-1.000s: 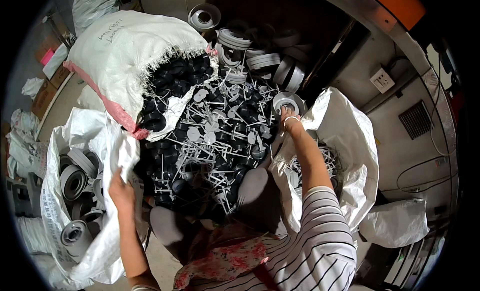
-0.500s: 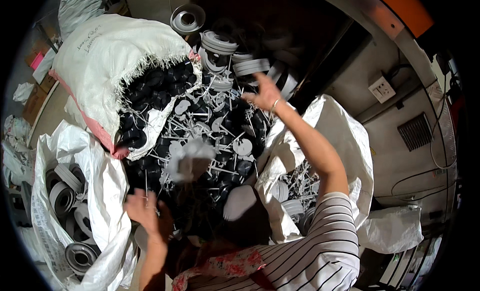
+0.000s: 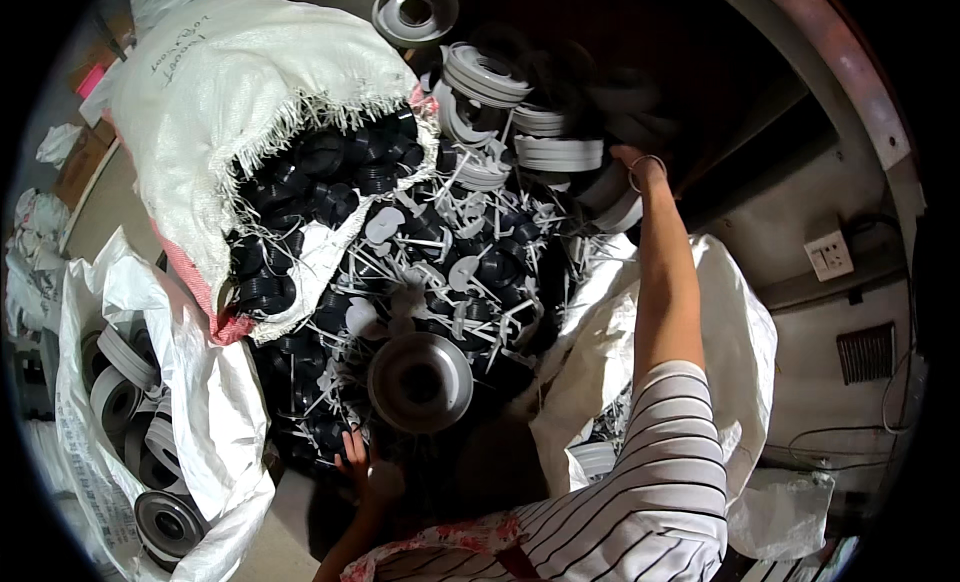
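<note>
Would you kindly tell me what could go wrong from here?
The stacked rings beside the right hand might topple if nudged. The grey ring near the left hand could tip or slide among the loose parts. Black caps at the sack's open mouth might spill out.

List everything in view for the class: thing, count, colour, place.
Black round pieces: many, black, upper-left sack and heap
Stemmed pieces: many, grey, heap
Flanged part: one, grey, centre
Rings: several, grey, behind heap
Large sacks: three, white, upper left, lower left, right
Wall socket: one, white, right
Vent: one, dark, right
Floral cloth: one, red and white, bottom
Striped sleeve: one, white and black, lower right
Left hand: one, bare, heap's near edge
Right hand: one, bare, beside rings
</note>
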Motion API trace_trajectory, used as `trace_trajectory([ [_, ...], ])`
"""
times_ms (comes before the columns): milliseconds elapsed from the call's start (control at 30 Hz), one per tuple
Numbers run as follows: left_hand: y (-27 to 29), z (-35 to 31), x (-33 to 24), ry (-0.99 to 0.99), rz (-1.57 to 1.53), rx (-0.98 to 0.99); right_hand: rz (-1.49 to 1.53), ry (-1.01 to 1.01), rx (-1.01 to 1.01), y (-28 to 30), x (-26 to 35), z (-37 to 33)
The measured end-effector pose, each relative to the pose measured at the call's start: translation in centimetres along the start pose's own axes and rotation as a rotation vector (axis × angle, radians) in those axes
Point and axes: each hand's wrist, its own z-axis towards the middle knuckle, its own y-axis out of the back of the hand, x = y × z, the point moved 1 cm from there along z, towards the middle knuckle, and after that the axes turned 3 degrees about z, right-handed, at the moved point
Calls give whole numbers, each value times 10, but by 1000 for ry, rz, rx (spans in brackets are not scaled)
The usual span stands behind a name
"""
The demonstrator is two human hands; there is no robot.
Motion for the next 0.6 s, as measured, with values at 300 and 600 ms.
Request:
trace_trajectory([
  [300, 15, -2, -13, 34, -302, 29, -191, 322, -301, -13, 148, -274],
  [600, 25, 7, -11, -111, -111, -71, 236, 804, 521, -74, 216, -383],
])
